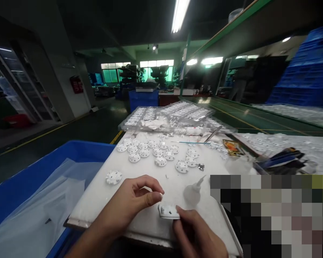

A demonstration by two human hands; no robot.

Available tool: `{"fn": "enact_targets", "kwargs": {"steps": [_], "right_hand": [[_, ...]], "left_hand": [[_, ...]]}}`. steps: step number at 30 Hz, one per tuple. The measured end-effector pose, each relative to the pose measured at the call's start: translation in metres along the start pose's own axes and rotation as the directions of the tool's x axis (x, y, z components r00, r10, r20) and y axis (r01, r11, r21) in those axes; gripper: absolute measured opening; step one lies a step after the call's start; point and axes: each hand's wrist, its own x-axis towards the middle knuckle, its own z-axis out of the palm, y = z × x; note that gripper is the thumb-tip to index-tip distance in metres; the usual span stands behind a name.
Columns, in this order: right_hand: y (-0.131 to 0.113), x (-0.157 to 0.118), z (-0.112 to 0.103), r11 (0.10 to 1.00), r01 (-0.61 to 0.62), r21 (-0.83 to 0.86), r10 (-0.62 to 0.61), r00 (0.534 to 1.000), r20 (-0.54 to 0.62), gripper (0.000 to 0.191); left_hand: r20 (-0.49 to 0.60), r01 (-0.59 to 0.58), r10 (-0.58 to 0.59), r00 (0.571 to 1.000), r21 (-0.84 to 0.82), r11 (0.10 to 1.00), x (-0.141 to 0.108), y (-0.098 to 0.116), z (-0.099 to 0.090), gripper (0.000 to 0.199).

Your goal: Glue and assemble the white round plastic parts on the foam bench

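Note:
My right hand grips a round white plastic part by its right edge and tilts it above the near side of the white table. Just left of it, my left hand pinches a tiny white piece between thumb and forefinger; its shape is too small to tell. A translucent squeeze bottle with a thin slanted nozzle is beside my right hand. Several similar white round parts lie farther back on the table, and one white round part sits apart at the left.
Trays filled with small white parts stand at the back. Tweezers and a thin blue stick lie before them. A blue bin adjoins the table at left. A pixelated area covers the lower right.

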Motion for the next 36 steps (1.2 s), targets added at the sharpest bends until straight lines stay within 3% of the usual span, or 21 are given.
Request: {"fn": "enact_targets", "kwargs": {"steps": [3, 6, 10, 16, 20, 24, 28, 32, 36], "right_hand": [[0.002, 0.001, -0.006, 0.995, 0.102, -0.008, -0.101, 0.992, 0.069, 0.014], [0.001, 0.001, -0.008, 0.988, 0.137, -0.075, -0.129, 0.987, 0.097, 0.017], [-0.003, 0.0, -0.007, 0.983, 0.103, -0.153, -0.09, 0.992, 0.087, 0.014], [-0.005, -0.002, -0.003, 0.989, 0.064, -0.135, -0.058, 0.997, 0.05, 0.012], [-0.007, -0.004, -0.003, 0.992, 0.019, -0.125, -0.017, 1.0, 0.011, 0.01], [-0.011, 0.0, -0.006, 0.998, -0.033, -0.051, 0.036, 0.998, 0.059, 0.008], [-0.01, 0.004, -0.01, 1.0, 0.0, -0.007, 0.001, 0.995, 0.095, 0.009], [-0.006, 0.005, -0.01, 1.0, 0.004, -0.004, -0.003, 0.991, 0.137, 0.012], [-0.002, 0.006, -0.015, 0.999, 0.018, 0.044, -0.024, 0.991, 0.131, 0.018]], "left_hand": [[0.007, -0.001, 0.002, 1.0, -0.094, 0.996, -0.005, -0.014, 0.004, 0.015], [-0.003, -0.003, 0.003, 1.0, -0.057, 0.998, -0.009, -0.02, 0.008, 0.013], [-0.008, 0.0, 0.001, 1.0, 0.059, 0.998, -0.01, -0.021, 0.012, 0.011], [-0.025, 0.041, -0.038, 0.999, 0.13, 0.991, -0.007, -0.023, 0.021, 0.015], [-0.052, -0.028, 0.04, 0.998, 0.217, 0.976, -0.008, -0.025, 0.029, 0.016], [0.088, -0.136, 0.113, 0.99, 0.329, 0.934, -0.008, -0.018, 0.023, 0.013], [0.244, -0.19, 0.08, 0.966, 0.47, 0.862, -0.004, -0.009, 0.009, 0.014], [0.266, -0.221, 0.081, 0.961, 0.556, 0.801, -0.002, -0.012, 0.005, 0.02], [0.23, -0.223, 0.113, 0.967, 0.54, 0.812, -0.005, -0.019, 0.008, 0.024]]}}
